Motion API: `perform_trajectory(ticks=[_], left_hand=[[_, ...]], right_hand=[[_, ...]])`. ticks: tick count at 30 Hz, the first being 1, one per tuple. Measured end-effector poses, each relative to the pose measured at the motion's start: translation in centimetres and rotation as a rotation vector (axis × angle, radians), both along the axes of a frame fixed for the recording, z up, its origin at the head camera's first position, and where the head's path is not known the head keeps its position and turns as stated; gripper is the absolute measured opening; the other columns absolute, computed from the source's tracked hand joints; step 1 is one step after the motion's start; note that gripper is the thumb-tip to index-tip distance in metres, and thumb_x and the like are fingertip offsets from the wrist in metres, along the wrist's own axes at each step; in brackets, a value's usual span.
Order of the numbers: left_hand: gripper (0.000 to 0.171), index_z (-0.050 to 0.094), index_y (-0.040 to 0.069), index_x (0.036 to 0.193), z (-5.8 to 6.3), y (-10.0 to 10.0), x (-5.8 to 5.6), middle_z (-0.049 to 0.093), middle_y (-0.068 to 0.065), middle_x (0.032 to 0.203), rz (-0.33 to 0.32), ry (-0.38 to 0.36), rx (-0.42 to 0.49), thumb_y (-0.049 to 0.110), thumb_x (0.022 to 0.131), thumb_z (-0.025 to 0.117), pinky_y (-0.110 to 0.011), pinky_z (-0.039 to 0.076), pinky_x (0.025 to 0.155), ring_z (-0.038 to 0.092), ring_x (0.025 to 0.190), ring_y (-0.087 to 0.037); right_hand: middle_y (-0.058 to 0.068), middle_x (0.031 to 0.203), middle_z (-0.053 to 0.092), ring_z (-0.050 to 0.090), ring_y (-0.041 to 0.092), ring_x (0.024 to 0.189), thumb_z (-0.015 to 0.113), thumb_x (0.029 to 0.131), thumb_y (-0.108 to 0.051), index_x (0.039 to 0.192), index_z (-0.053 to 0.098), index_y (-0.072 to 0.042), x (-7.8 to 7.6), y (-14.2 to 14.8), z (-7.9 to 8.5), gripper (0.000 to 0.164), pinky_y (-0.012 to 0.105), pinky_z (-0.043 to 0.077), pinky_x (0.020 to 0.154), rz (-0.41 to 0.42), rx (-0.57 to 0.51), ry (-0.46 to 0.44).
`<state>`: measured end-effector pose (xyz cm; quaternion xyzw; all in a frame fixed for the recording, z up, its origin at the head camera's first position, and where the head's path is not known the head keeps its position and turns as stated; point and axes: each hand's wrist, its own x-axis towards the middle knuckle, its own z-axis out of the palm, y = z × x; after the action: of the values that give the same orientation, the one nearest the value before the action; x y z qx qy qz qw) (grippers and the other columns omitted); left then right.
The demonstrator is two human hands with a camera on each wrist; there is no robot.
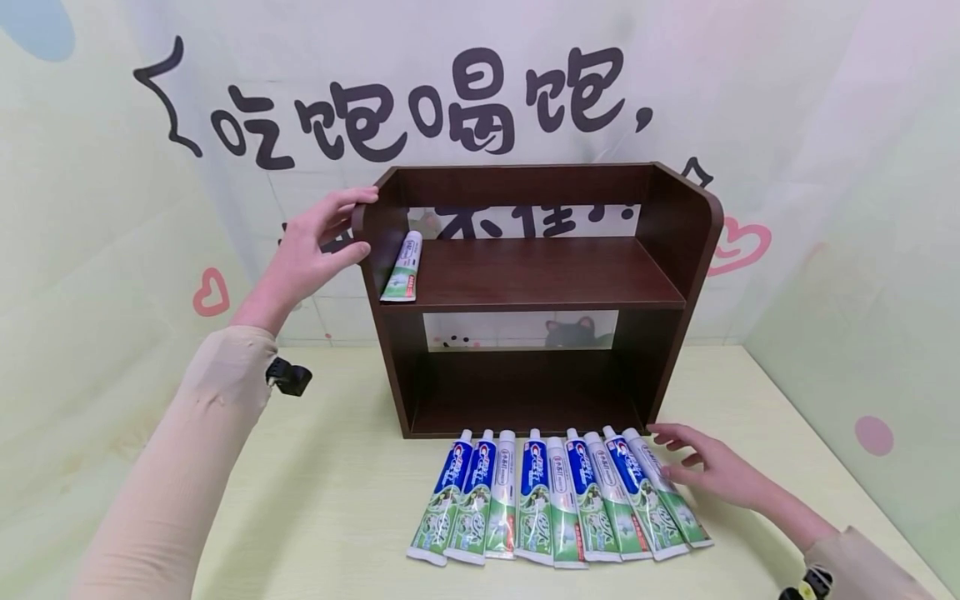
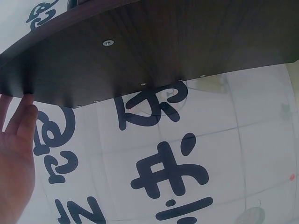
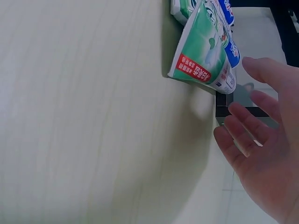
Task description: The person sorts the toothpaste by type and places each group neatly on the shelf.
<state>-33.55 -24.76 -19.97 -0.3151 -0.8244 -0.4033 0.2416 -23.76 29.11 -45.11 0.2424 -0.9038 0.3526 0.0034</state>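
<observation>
Toothpaste tubes (image 1: 535,500), nine: five blue-green, four white-green; laid in fanned row on table (image 1: 322,500), caps toward shelf unit (image 1: 540,271). Further white-green tube (image 1: 403,268): upper tier, far left, beside side panel (image 1: 381,242), cap rearward. Right hand (image 1: 720,475): fingers loosely spread, grasping nothing, just beside rightmost tube. Left hand (image 1: 311,246): fingers extended, unclenched, resting against side panel. Shelf unit: dark brown, two tiers, lower tier bare. Backdrop (image 1: 825,150): pale, black lettering, pink hearts.

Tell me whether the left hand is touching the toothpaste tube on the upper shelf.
Apart: the head view shows the dark side panel standing between the left hand and the toothpaste tube.
</observation>
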Motion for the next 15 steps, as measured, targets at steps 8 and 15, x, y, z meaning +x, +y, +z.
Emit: perform_trajectory(ticks=[8, 15], left_hand=[[0.056, 0.053, 0.016, 0.141, 0.03, -0.07, -0.12, 0.051, -0.005, 0.149, 0.009, 0.004, -0.005, 0.001, 0.088, 0.066, -0.025, 0.042, 0.116, 0.049, 0.137, -0.024], [0.055, 0.053, 0.019, 0.141, -0.05, -0.15, -0.14, 0.051, -0.001, 0.149, 0.009, 0.009, -0.012, 0.003, 0.089, 0.066, -0.023, 0.042, 0.115, 0.049, 0.137, -0.021]], right_hand=[[0.020, 0.132, 0.059, 0.058, 0.038, 0.112, 0.071, 0.089, -0.026, 0.144, 0.044, -0.004, -0.23, 0.30, -0.20, 0.065, 0.023, 0.056, 0.082, 0.056, 0.038, -0.081], [0.013, 0.131, 0.059, 0.057, 0.031, 0.112, 0.072, 0.088, -0.030, 0.147, 0.042, -0.008, -0.11, 0.39, -0.62, 0.070, 0.024, 0.054, 0.085, 0.075, 0.086, -0.091]])
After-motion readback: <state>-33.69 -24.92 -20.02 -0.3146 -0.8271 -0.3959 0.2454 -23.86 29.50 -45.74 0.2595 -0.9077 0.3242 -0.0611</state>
